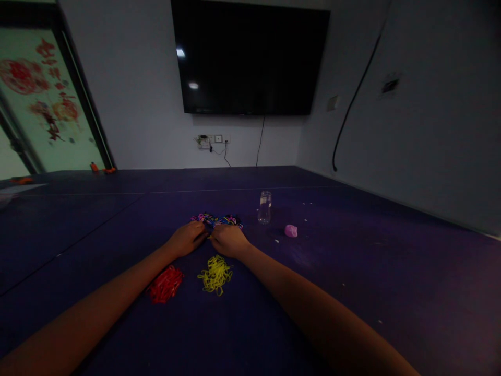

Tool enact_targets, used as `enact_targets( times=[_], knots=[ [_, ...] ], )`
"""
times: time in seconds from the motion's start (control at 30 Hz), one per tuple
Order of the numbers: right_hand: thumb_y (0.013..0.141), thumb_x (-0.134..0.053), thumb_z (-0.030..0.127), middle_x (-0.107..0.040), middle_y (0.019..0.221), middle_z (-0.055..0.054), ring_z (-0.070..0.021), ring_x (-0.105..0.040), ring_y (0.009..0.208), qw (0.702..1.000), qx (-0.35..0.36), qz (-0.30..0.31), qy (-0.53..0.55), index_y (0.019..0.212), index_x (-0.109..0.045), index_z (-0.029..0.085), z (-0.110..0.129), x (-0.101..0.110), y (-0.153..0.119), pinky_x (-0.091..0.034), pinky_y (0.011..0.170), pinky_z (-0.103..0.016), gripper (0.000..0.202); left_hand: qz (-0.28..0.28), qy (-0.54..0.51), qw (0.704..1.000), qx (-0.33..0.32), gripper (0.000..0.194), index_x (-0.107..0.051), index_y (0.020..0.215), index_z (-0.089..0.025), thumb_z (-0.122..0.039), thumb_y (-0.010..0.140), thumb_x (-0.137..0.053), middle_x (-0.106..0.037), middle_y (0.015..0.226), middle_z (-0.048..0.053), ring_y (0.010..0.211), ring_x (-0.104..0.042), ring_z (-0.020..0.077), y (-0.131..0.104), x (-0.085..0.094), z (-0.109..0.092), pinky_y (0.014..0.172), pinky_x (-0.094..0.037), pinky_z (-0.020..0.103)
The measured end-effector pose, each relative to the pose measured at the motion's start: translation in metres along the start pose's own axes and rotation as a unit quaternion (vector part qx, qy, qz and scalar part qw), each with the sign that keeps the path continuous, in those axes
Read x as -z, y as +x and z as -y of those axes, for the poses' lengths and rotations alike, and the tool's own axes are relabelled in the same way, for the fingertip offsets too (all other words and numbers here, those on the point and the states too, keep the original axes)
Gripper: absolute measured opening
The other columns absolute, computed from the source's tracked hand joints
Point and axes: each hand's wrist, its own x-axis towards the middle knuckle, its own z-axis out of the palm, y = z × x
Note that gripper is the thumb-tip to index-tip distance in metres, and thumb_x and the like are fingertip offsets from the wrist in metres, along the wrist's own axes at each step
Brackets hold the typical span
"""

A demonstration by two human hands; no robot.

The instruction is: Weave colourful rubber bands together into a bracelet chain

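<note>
A mixed heap of multicolored rubber bands lies on the dark purple surface just beyond both hands. At the heap's left side is my left hand, its fingers curled downward and closed; whatever they hold is hidden. My right hand is closed beside it, knuckles up, with a bit of yellow rubber band showing at its fingertips. Closer to me, a pile of yellow rubber bands sits between the forearms. A pile of red rubber bands lies next to my left forearm.
Right of the heap stands a clear, open-topped jar. A crumpled pink item lies near it, with small white scraps around. Behind the surface, a wall carries a large television and sockets with cables. Small orange objects are at the far left.
</note>
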Motion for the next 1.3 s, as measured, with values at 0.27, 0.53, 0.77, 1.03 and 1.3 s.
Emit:
enact_targets(
  times=[0.27, 0.53, 0.77, 1.03, 1.3],
  knots=[
    [0.091, -0.041, 0.025, -0.066, 0.099, -0.016, -0.024, -0.061, 0.095, 1.0, 0.007, -0.008, -0.007, 0.096, -0.066, 0.009, -0.0017, -0.004, 0.001, -0.046, 0.077, -0.03, 0.03, -0.004, 0.0, 1.0, 0.0, 0.023, -0.051, 0.076, -0.018, -0.025, 0.094, -0.037, -0.056, 0.076, 0.005, 0.076, -0.053, 0.0188, -0.0001, -0.0013, 0.0002, 0.069, -0.043, 0.03],
    [0.09, -0.041, 0.025, -0.066, 0.099, -0.015, -0.0234, -0.061, 0.094, 1.0, 0.007, -0.009, -0.012, 0.096, -0.066, 0.01, -0.0014, -0.004, 0.0009, -0.046, 0.076, -0.03, 0.03, 0.005, -0.006, 1.0, 0.011, 0.023, -0.051, 0.075, -0.019, -0.024, 0.093, -0.037, -0.056, 0.075, 0.005, 0.075, -0.053, 0.0194, 0.0002, 0.0002, -0.0011, 0.069, -0.043, 0.03],
    [0.091, -0.04, 0.024, -0.066, 0.099, -0.015, -0.0234, -0.062, 0.094, 1.0, 0.008, -0.004, -0.013, 0.096, -0.066, 0.009, -0.001, -0.0024, 0.0011, -0.046, 0.076, -0.03, 0.031, 0.006, 0.002, 1.0, 0.011, 0.021, -0.05, 0.076, -0.019, -0.025, 0.093, -0.039, -0.055, 0.076, 0.005, 0.075, -0.054, 0.0193, 0.0003, -0.0014, 0.0005, 0.069, -0.043, 0.03],
    [0.091, -0.042, 0.025, -0.067, 0.098, -0.015, -0.0229, -0.062, 0.094, 1.0, 0.009, -0.011, -0.002, 0.095, -0.066, 0.009, -0.0008, -0.0009, -0.0002, -0.046, 0.076, -0.03, 0.029, 0.009, -0.008, 1.0, 0.012, 0.024, -0.052, 0.078, -0.018, -0.027, 0.093, -0.037, -0.057, 0.078, 0.006, 0.077, -0.053, 0.0203, -0.0002, 0.0, -0.0003, 0.069, -0.044, 0.031],
    [0.09, -0.042, 0.024, -0.067, 0.097, -0.015, -0.0233, -0.062, 0.092, 1.0, 0.01, -0.017, -0.005, 0.094, -0.066, 0.009, -0.002, -0.0045, 0.0011, -0.046, 0.074, -0.03, 0.029, 0.003, -0.013, 1.0, 0.007, 0.022, -0.053, 0.077, -0.018, -0.026, 0.093, -0.039, -0.057, 0.077, 0.005, 0.075, -0.054, 0.0195, 0.0007, 0.0, -0.0003, 0.068, -0.044, 0.031]
  ],
)
